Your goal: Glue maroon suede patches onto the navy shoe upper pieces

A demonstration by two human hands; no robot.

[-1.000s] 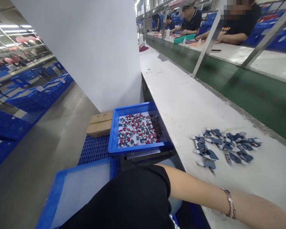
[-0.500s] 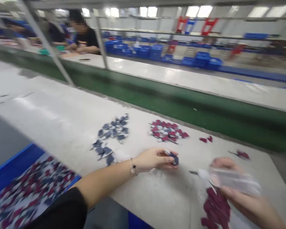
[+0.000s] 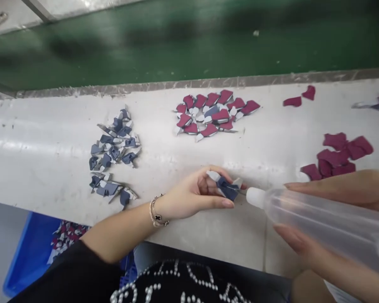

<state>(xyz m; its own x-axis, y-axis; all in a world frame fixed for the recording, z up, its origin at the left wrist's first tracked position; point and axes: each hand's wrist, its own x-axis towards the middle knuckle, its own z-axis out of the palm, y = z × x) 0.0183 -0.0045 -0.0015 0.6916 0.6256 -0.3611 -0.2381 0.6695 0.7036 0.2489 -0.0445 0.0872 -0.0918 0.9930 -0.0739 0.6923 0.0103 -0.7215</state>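
My left hand is closed around a small navy and light grey plastic piece, thumb below it and fingers behind. In my right hand is a clear squeeze bottle, tilted sideways with its white cap toward the left. A thin needle tip from that cap meets the edge of the navy piece; whether it touches is hard to tell. Beyond the right hand lie loose maroon flat pieces, partly hidden by the fingers.
Navy-grey pieces lie grouped at left. Pieces topped with maroon form a cluster behind my left hand. Two maroon bits are further right. A green raised edge runs behind the white table. A blue bin stands lower left.
The view has tipped down toward the table. The bottle's tip has come from a gap to the right up to the navy piece, which stays in my left hand.
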